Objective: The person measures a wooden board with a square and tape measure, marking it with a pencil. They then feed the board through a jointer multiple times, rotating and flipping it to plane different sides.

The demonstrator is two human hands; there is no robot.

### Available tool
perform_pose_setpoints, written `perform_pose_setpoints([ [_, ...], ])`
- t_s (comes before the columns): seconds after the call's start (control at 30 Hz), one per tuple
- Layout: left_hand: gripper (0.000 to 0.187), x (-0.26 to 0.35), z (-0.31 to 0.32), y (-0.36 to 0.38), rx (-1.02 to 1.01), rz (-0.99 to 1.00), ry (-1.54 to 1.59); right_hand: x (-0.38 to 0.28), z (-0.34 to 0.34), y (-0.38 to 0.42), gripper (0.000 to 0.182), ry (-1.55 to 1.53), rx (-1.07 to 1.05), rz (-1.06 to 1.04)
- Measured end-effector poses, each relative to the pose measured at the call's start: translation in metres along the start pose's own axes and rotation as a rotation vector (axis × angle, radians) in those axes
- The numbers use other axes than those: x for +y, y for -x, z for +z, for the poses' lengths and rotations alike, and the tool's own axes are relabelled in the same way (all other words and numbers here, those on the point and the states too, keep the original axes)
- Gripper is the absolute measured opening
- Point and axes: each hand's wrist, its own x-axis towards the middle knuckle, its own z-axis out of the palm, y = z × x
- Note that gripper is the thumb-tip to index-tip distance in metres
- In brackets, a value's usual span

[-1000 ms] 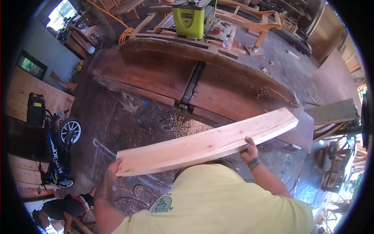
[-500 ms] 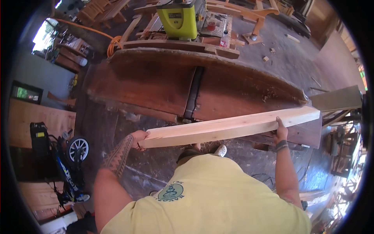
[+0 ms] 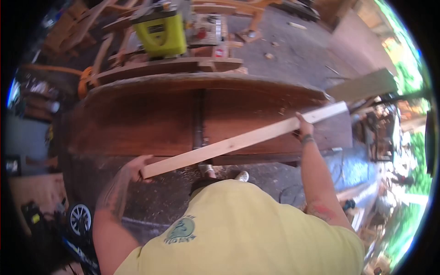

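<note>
A long pale wooden board (image 3: 231,145) slants across in front of me, its right end higher in the view and farther off than its left. At the near left end, my left hand (image 3: 140,167) is closed around the board's tip. My right hand (image 3: 303,127) grips it toward the far end, with the thumb over the upper face and the fingers mostly hidden. Behind and partly beneath the board in view lies a reddish-brown wooden tabletop (image 3: 137,119) with a raw edge and a dark strip across its middle.
A lime-green machine (image 3: 160,36) stands beyond the tabletop among timber pieces. An orange cord (image 3: 85,82) coils at the left. A spoked wheel (image 3: 79,220) is at lower left. Another plank (image 3: 366,85) juts in at the right. Wood scraps (image 3: 269,56) lie on the floor.
The board has tilted more steeply, its left end lower and its right end higher, and it has rolled so one face shows. My view has turned right. Both hands keep their hold.
</note>
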Motion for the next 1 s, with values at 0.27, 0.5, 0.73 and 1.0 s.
perform_pose_setpoints([
  [0.27,0.064,-0.178,0.014,-0.081,-0.074,0.075,0.514,0.023,-0.002,-0.024,0.106,0.083,0.124,-0.088],
  [0.5,0.039,-0.108,0.325,-0.121,-0.108,0.443,-0.020,0.004,-0.082,-0.009,0.064,0.483,-0.493,-0.132],
  [0.73,0.050,-0.020,0.504,-0.107,-0.171,0.683,0.324,-0.068,-0.222,-0.099,0.060,1.019,-0.421,-0.931],
  [1.0,0.130,0.055,0.598,-0.137,-0.070,0.741,0.703,-0.177,-0.283,-0.267,0.095,1.546,-0.173,-1.098],
])
